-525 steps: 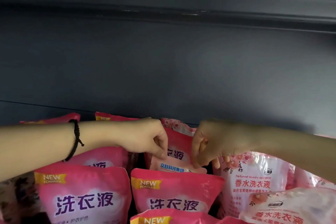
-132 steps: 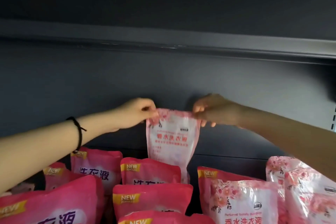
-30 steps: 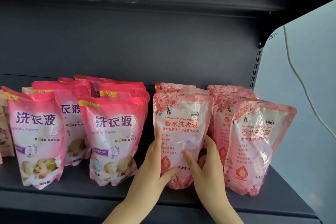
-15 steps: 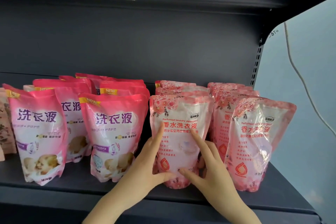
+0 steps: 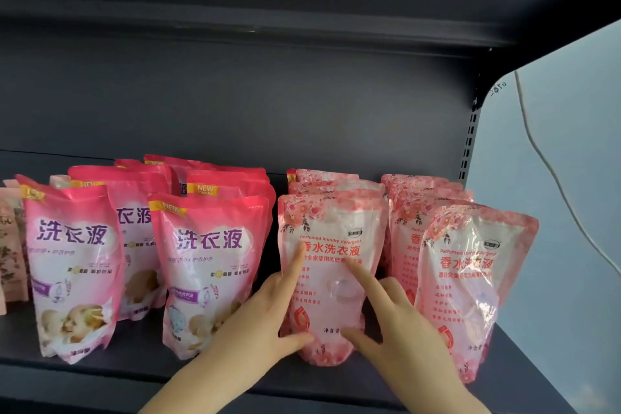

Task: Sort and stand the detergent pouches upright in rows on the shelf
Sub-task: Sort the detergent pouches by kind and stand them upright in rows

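Detergent pouches stand upright in rows on a dark shelf (image 5: 111, 368). Bright pink pouches with purple lettering (image 5: 208, 265) fill the left rows. Pale floral pouches fill the right rows. My left hand (image 5: 268, 316) and my right hand (image 5: 389, 312) press with straight fingers on the front of the floral pouch (image 5: 332, 228) that heads the middle row, thumbs near its base. Another floral pouch (image 5: 470, 282) stands at the front right, leaning slightly.
Brownish packets (image 5: 10, 245) stand at the far left edge. The shelf's slotted upright (image 5: 468, 144) ends the bay on the right, with a pale wall and a hanging white cable (image 5: 551, 175) beyond. A shelf board (image 5: 268, 27) runs overhead.
Both hands have slid higher up the front of the floral pouch, fingers stretching toward its lettering. The pouch stands a little straighter. Earlier I was lowering a floral pouch into the rows from above.
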Demonstrator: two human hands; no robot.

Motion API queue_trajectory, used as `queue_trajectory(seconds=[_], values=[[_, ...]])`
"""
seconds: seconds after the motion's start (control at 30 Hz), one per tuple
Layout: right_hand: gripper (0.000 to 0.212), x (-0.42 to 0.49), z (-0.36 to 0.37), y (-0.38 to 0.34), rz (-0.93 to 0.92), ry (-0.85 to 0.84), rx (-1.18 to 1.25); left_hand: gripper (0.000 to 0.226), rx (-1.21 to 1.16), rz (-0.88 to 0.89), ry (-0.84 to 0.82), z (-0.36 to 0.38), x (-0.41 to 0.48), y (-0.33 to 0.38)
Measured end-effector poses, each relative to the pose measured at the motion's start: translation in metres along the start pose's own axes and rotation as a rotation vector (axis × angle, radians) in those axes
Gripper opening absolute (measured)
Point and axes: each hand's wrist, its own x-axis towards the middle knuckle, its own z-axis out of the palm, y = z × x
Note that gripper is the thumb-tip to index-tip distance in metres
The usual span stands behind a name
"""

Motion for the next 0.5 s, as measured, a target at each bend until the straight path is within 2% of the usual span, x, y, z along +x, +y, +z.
queue_trajectory(seconds=[0.1,0.17,0.2,0.27,0.3,0.37,0.43,0.5], values=[[0.047,0.017,-0.039,-0.007,-0.059,0.005,-0.146,0.093,0.227,-0.03,-0.083,-0.037,-0.002,0.021],[0.033,0.035,-0.068,-0.013,-0.159,0.045,-0.179,0.062,0.439,0.051,-0.103,-0.07,0.007,0.036],[0.027,0.046,-0.083,-0.016,-0.217,0.078,-0.196,0.051,0.56,0.11,-0.061,-0.087,0.015,0.043],[0.024,0.073,-0.111,-0.02,-0.291,0.09,-0.216,0.044,0.728,0.255,0.063,-0.121,0.037,0.056],[0.027,0.087,-0.123,-0.02,-0.308,0.052,-0.216,0.041,0.756,0.327,0.099,-0.137,0.05,0.061],[0.031,0.118,-0.143,-0.018,-0.309,-0.099,-0.173,0.039,0.739,0.39,0.061,-0.166,0.079,0.067],[0.023,0.151,-0.157,-0.013,-0.308,-0.268,-0.164,0.035,0.728,0.372,-0.081,-0.188,0.111,0.066],[0.018,0.181,-0.163,-0.01,-0.346,-0.394,-0.266,0.029,0.758,0.371,-0.197,-0.202,0.141,0.06]])
